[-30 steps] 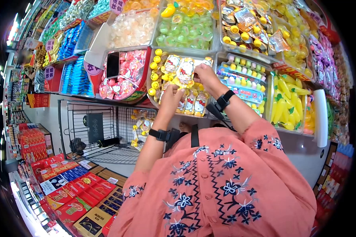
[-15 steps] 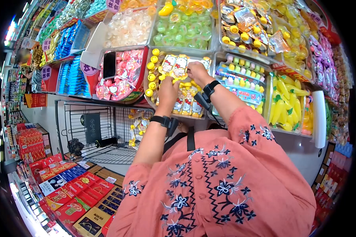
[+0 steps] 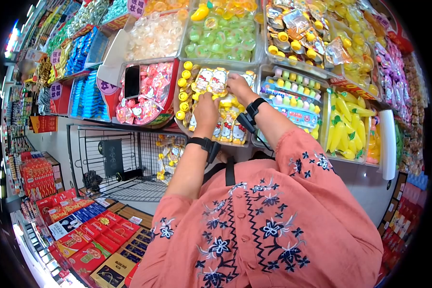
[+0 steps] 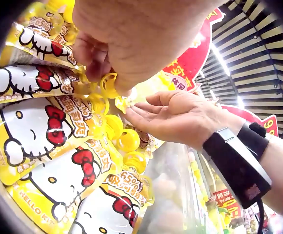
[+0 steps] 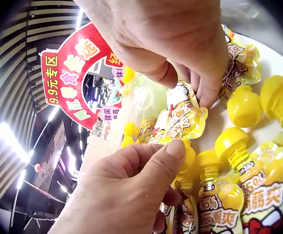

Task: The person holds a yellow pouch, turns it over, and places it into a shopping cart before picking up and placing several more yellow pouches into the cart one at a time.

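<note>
Yellow-and-white cartoon-cat pouches with round yellow caps fill a clear bin. My left hand (image 3: 207, 113) is over the bin's middle, thumb and fingers curled round a yellow cap (image 5: 187, 158), seen in the right wrist view. Just to its upper right, my right hand (image 3: 241, 89) touches the edge of a pouch (image 3: 219, 80) with nearly straight fingers. In the left wrist view, those right fingers (image 4: 141, 114) reach beside the left hand (image 4: 131, 39), near several pouches (image 4: 39, 131). The right hand's palm (image 5: 165, 39) hides part of the pouch.
Left of the bin, a dark phone (image 3: 133, 81) lies on pink packets (image 3: 153, 91). Banana-shaped sweets (image 3: 345, 120) and marshmallow-like packs (image 3: 293, 96) are at the right. A wire cart (image 3: 110, 158) stands below left, holding yellow-capped packets (image 3: 168, 158).
Both hands have shifted slightly left with the pouch, which now lies beside another in the upper part of the bin. The right fingers have loosened at its edge.
</note>
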Demonstrator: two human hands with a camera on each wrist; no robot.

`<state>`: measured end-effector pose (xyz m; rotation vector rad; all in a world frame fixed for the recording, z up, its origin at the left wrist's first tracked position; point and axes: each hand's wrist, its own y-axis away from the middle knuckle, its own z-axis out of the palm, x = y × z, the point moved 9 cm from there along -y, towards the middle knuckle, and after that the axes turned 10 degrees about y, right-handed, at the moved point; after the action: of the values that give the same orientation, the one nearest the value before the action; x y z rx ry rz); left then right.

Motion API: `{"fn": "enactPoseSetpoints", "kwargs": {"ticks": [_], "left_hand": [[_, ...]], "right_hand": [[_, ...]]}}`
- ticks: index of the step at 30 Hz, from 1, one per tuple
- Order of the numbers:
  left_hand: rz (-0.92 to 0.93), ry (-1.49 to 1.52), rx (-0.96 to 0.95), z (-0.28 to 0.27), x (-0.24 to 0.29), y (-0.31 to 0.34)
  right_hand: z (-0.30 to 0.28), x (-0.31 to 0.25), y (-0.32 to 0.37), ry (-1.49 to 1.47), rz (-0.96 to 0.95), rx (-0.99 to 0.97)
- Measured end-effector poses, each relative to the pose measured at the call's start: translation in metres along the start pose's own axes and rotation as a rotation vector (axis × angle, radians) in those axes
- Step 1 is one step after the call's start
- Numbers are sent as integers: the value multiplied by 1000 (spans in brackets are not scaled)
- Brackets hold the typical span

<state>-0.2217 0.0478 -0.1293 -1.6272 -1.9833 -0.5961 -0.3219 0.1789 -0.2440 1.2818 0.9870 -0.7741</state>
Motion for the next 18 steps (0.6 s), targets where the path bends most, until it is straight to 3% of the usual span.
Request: {"fn": "enactPoseSetpoints", "kwargs": {"ticks": [7, 18], "left_hand": [[107, -59, 85, 2, -2, 0], [60, -41, 29, 4, -6, -3]], "right_hand": [[0, -16, 11, 279, -30, 19], [0, -17, 5, 394, -36, 25]]}}
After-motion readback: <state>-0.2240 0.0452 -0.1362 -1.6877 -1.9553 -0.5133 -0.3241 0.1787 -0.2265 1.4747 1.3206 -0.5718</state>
